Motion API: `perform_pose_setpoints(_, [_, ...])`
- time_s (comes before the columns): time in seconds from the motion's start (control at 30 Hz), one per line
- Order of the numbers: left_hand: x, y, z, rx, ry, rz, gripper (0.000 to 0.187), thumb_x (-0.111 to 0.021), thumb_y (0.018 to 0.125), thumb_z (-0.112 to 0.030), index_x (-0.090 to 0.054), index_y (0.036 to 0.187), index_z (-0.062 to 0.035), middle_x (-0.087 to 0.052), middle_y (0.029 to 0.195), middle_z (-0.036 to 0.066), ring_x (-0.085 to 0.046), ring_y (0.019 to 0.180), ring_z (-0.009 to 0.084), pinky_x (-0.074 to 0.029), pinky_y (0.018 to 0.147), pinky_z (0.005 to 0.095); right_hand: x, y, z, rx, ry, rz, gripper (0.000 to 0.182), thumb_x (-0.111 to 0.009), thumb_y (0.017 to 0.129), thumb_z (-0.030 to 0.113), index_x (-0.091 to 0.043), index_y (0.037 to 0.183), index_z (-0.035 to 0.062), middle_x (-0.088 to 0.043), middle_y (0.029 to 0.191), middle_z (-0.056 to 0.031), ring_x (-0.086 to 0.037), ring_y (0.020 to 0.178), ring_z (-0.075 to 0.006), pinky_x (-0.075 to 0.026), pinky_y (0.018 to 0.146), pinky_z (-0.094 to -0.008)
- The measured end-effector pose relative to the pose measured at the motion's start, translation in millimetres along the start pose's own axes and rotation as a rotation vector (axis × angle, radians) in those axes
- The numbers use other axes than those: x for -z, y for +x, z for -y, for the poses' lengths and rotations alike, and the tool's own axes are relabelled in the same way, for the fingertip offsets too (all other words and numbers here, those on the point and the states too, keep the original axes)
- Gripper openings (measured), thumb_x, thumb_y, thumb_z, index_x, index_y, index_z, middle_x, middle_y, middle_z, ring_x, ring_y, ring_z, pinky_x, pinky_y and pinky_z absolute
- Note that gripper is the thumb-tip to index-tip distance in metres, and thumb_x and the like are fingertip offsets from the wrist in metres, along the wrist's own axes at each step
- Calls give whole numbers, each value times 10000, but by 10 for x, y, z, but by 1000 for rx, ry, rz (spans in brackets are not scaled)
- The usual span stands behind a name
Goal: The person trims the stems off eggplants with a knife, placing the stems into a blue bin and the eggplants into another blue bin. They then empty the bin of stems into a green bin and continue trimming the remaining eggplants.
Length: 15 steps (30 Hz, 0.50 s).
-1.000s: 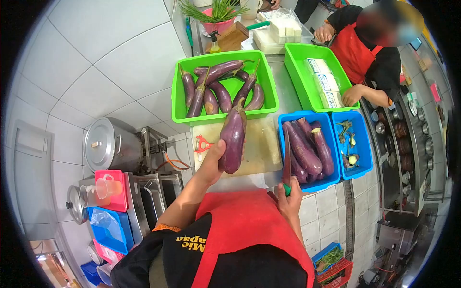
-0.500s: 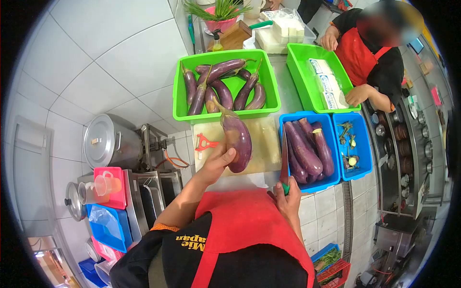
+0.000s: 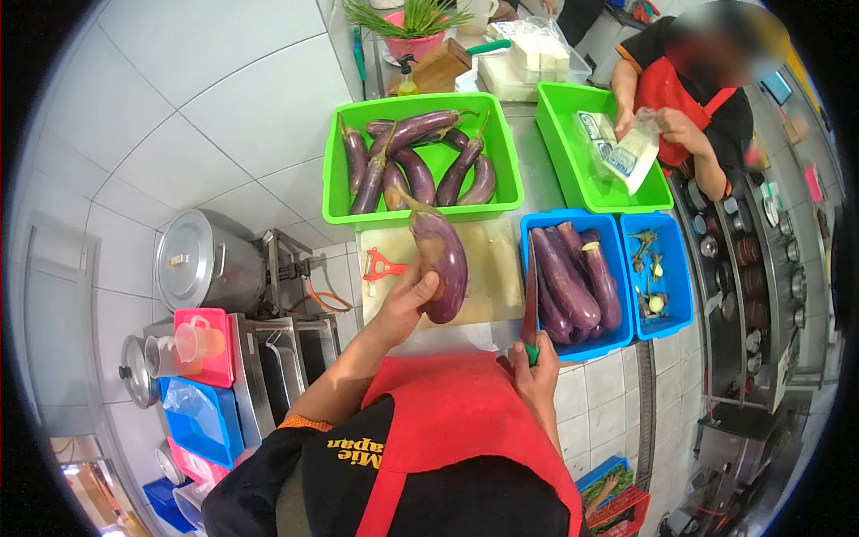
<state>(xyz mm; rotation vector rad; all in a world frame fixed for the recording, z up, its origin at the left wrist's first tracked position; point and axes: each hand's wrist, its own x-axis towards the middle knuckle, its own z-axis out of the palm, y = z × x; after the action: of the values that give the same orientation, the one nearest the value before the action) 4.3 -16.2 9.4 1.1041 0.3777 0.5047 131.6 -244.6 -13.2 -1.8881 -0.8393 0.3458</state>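
Observation:
A purple eggplant [image 3: 442,264] with its stem end up is gripped in my left hand [image 3: 404,304], above the pale cutting board [image 3: 488,268]. My right hand [image 3: 537,367] is closed round the green handle of a knife [image 3: 531,300], its blade pointing away from me. Left of the eggplant, a red peeler [image 3: 383,265] lies on the board. Behind the board stands a green tub [image 3: 333,192] with several whole eggplants. Right of the knife, a blue tub [image 3: 580,347] holds several eggplants, and a smaller blue tub [image 3: 684,268] holds cut-off stem ends.
Across the counter, a co-worker [image 3: 684,98] handles a white package [image 3: 632,159] over another green tub [image 3: 658,199]. A large lidded pot [image 3: 201,264] stands at left, near jugs [image 3: 199,341] on a red tray. A wooden block [image 3: 438,67] sits at the back.
The co-worker has lifted a white package out of the green tub with both hands. My hands, the eggplant and the knife have barely moved. Another hand now shows by the crates at lower right.

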Motion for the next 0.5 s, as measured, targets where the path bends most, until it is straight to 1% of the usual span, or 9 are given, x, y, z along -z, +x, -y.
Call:
perform_pose_setpoints(0.07, [-23,-32,-201,22,-157,68,883,-700,866,-568,-331,1458,-26,-569,1280,133,-640,1103,265,-516,965,414,-2,-18,-27,-40,-4,-1,238,-632,970,210,-537,903,2,-529,775,-167,-546,689,-349,-433,643,-399])
perform_pose_setpoints(0.1, [20,-50,-218,6,-162,51,883,-700,866,-568,-331,1458,-26,-569,1280,133,-640,1103,265,-516,965,414,-3,-25,-49,-25,-7,17,238,-632,970,210,-537,903,2,-529,775,-167,-546,689,-349,-433,643,-399])
perform_pose_setpoints(0.17, [126,-103,-235,-18,-236,22,941,-812,775,-543,-369,1426,-29,-594,1225,109,-658,1055,246,-539,920,388,-15,-37,-84,-104,31,40,234,-615,974,208,-532,895,4,-537,752,-154,-567,690,-296,-442,644,-397])
perform_pose_setpoints(0.2, [182,-114,-226,-48,-240,-5,941,-812,775,-543,-369,1426,-29,-594,1225,109,-658,1055,246,-539,920,388,-24,-23,-49,-77,28,70,234,-615,974,208,-532,895,4,-537,752,-154,-567,690,-296,-442,644,-397])
perform_pose_setpoints(0.27, [314,-198,-240,-81,-271,-46,776,-800,855,-387,-387,1412,-40,-606,1177,103,-660,985,228,-542,857,343,-53,-8,44,-204,119,100,245,-607,973,234,-545,915,4,-547,719,-122,-563,659,-218,-449,621,-372])
perform_pose_setpoints(0.3, [321,-271,-286,-129,-266,-91,776,-800,855,-387,-387,1412,-40,-606,1177,103,-660,985,228,-542,857,343,-63,2,31,-161,124,150,245,-607,973,234,-545,915,4,-547,719,-122,-563,659,-218,-449,621,-372])
perform_pose_setpoints(0.37, [306,-384,-414,-142,54,-243,811,-842,798,-389,-409,1383,-30,-633,1103,71,-672,925,206,-546,824,350,-160,82,-56,-141,100,206,251,-611,973,252,-562,946,7,-546,675,-81,-531,598,-166,-439,575,-336])
perform_pose_setpoints(0.43, [350,-540,-457,-190,42,-308,804,-827,813,-365,-390,1402,-35,-632,1072,67,-664,904,195,-545,809,346,-305,161,-362,-22,46,239,261,-615,975,271,-577,968,13,-525,626,-39,-518,540,-143,-421,526,-311])
perform_pose_setpoints(0.5, [337,-765,-514,-175,-163,-301,795,-805,837,-347,-366,1425,-42,-615,1118,75,-654,945,191,-548,823,355,-451,295,-211,30,122,356,258,-611,979,269,-578,966,13,-523,619,-31,-520,540,-139,-417,521,-311])
